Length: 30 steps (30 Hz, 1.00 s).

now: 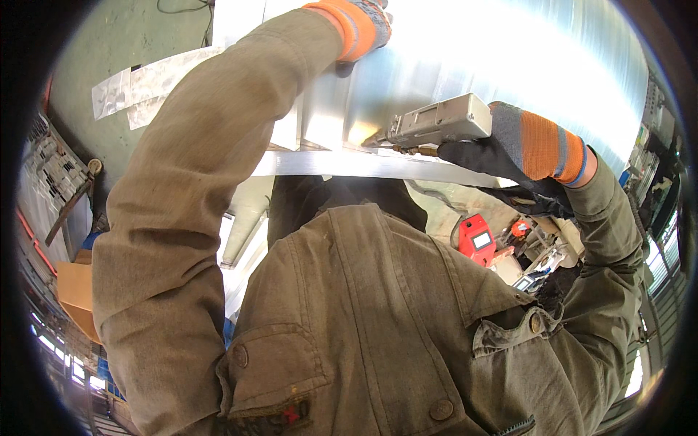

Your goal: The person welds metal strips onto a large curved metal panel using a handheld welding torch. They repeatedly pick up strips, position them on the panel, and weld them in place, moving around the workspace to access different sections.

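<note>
In my right hand point(534, 145), gloved in orange, grey and black, is a boxy grey metal welding gun point(447, 120). My fingers are closed round its rear end. The gun's thin nozzle points left and meets the ribbed, shiny metal panel point(407, 76) close to its near edge, where a small warm glow shows. Along that edge runs a flat metal strip point(349, 165). At the top of the view my left hand point(356, 29), in a matching glove, is over the panel's far left part. Glare and the picture's edge hide most of its fingers.
Below the strip on the right stands a red box with a small screen point(477, 240), amid cluttered tools. Flat metal pieces point(153, 81) lie at the upper left over a green floor point(145, 36). A cardboard box point(76, 294) and a wheeled cart point(62, 171) are at the left.
</note>
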Available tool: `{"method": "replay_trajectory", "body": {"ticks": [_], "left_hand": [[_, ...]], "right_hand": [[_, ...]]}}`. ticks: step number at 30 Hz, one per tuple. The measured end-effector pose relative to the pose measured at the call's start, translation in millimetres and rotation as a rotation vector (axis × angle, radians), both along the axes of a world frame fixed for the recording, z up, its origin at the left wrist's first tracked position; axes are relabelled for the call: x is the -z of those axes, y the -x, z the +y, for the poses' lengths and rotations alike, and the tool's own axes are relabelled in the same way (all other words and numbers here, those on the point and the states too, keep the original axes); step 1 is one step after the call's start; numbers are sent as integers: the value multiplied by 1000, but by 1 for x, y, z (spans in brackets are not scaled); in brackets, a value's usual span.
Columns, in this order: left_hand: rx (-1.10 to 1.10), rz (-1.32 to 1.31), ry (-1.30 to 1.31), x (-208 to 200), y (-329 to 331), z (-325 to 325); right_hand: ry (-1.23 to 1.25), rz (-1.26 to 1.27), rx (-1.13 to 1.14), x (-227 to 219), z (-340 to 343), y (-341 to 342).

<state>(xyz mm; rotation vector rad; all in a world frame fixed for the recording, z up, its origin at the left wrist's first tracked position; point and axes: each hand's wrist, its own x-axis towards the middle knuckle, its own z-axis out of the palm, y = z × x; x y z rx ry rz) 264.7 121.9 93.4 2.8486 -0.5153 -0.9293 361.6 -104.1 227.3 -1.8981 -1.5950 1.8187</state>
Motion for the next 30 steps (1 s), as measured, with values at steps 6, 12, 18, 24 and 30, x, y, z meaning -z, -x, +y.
{"method": "replay_trajectory", "body": {"ticks": [6,12,18,24,30], "left_hand": [[-26,-34,1,-2,1,-1],[-9,-7,-28,-5,-2,-1],[-19,-10,-29,-4,0,1],[-12,-13,-26,-5,-1,0],[-3,7,-38,-5,-1,-2]], "right_hand": [[-131,18,-33,8,-6,-2],[-156,143,77,16,-5,0],[-189,212,111,26,-6,2],[-169,168,39,23,-3,-1],[-131,135,1,17,0,0]]}}
